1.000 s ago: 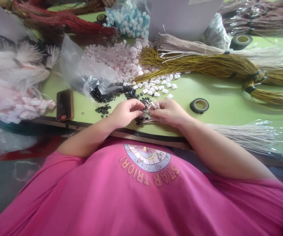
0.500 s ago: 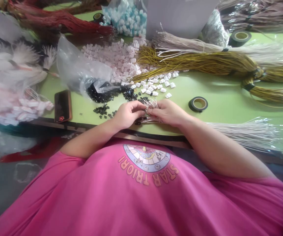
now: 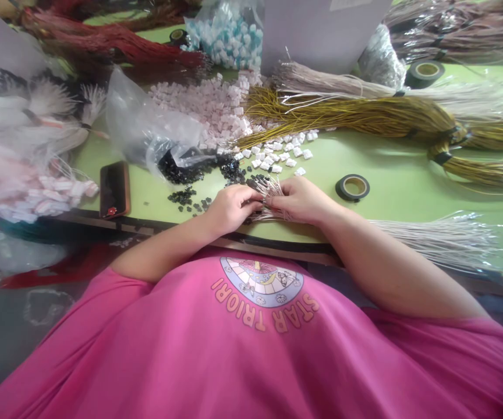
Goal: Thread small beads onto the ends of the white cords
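Note:
My right hand (image 3: pixel 300 201) is closed around a bundle of thin pale wires (image 3: pixel 435 238) that trails off to the right along the green table (image 3: pixel 391 174). The wire ends (image 3: pixel 269 187) fan out above my fingers. My left hand (image 3: pixel 230 208) is pinched against those wire ends, thumb and fingers together; what it holds is too small to make out. Small black connector pieces (image 3: pixel 188 198) lie scattered just left of my left hand, and small white connector pieces (image 3: pixel 277 157) lie just beyond both hands.
A phone (image 3: pixel 114 189) lies at the near left edge. A tape roll (image 3: pixel 353 187) sits right of my hands. Farther back are a clear bag (image 3: pixel 146 128), a pink connector pile (image 3: pixel 212 105), yellow wire bundles (image 3: pixel 365 113), red wires (image 3: pixel 116 46) and a grey box (image 3: pixel 321 32).
My left hand has slid slightly down and right, closing in tighter on the wire ends. My right hand has stayed on the bundle.

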### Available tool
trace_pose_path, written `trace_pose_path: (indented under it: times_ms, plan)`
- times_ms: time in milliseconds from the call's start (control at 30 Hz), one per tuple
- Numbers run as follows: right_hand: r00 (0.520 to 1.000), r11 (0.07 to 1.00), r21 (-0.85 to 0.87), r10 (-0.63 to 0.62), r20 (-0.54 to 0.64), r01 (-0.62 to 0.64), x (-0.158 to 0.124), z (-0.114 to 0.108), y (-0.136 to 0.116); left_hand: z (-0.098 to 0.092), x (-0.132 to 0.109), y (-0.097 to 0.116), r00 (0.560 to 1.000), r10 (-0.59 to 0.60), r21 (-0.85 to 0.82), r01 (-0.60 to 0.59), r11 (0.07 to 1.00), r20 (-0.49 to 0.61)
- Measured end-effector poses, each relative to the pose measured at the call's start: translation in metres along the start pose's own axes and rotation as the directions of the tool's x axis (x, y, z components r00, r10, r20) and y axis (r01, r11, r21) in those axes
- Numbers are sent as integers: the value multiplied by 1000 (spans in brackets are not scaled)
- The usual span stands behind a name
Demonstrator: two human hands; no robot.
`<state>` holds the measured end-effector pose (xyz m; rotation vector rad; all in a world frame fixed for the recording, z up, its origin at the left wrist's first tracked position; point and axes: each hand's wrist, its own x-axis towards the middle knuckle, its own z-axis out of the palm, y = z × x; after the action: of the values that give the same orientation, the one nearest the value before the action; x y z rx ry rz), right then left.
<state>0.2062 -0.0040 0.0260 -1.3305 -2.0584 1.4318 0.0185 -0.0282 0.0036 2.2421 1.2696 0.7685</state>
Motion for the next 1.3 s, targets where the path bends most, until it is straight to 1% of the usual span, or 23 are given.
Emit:
trace_pose_path:
  times_ms: [100, 200, 300, 367, 400, 433, 467, 533, 567, 600, 667, 767, 867, 1033, 1100, 1200, 1233, 1300]
  plan:
    - [1000, 999, -31, -22, 23, 23, 1, 0, 0, 2, 0, 0, 1000, 5, 23, -6, 1000, 30]
    - [999, 1000, -12, -25, 35, 25, 1, 0, 0, -1, -2, 2, 997, 46, 77, -51, 996, 65]
    - [1000, 998, 69, -10, 13, 9, 1, -1, 1, -11, -6, 7, 986, 80, 171, -105, 980, 149]
    - [1000, 991, 132, -10, -4, 11, 1, 0, 1, -23, -11, 6, 976, 64, 189, -104, 976, 209]
    - [1000, 987, 160, -9, -9, 10, 1, 0, 1, -29, -13, 4, 975, 48, 187, -90, 978, 217]
    - [1000, 982, 186, -3, -12, 5, 1, 0, 1, -37, -16, 0, 978, 29, 187, -68, 980, 205]
    - [1000, 977, 214, 6, -14, -3, 1, 1, 1, -45, -18, -6, 986, 1, 201, -35, 979, 168]
    - [1000, 960, 278, 17, -12, -13, 1, 2, 1, -60, -22, -20, 997, -69, 279, 54, 959, 44]
    - [1000, 951, 308, 18, -7, -15, 1, 3, 1, -67, -24, -27, 993, -119, 329, 109, 938, 10]
    - [1000, 944, 331, 20, -3, -18, 1, 3, 0, -72, -26, -33, 988, -156, 368, 141, 919, 12]
    - [1000, 938, 345, 30, -2, -27, 1, 4, -1, -78, -29, -41, 976, -211, 422, 169, 891, 55]
    - [999, 953, 301, 37, -21, -29, 0, 5, -2, -77, -30, -44, 958, -243, 464, 150, 873, 149]
    - [999, 974, 228, 19, -31, -11, -1, 6, -3, -72, -26, -41, 936, -271, 465, 141, 874, 225]
    - [999, 991, 130, 18, -51, -11, -3, 7, -6, -73, -21, -45, 915, -281, 419, 143, 897, 288]
    - [997, 996, 86, -4, -79, 11, -3, 7, -7, -73, -20, -48, 909, -295, 415, 155, 896, 296]
    - [993, 998, 46, -39, -114, 45, -4, 8, -8, -73, -19, -47, 900, -335, 439, 190, 878, 281]
    - [992, 998, 45, -44, -115, 49, -4, 8, -8, -73, -18, -45, 901, -340, 438, 200, 876, 269]
    - [994, 997, 63, -42, -97, 48, -4, 8, -8, -73, -14, -36, 921, -306, 388, 199, 900, 239]
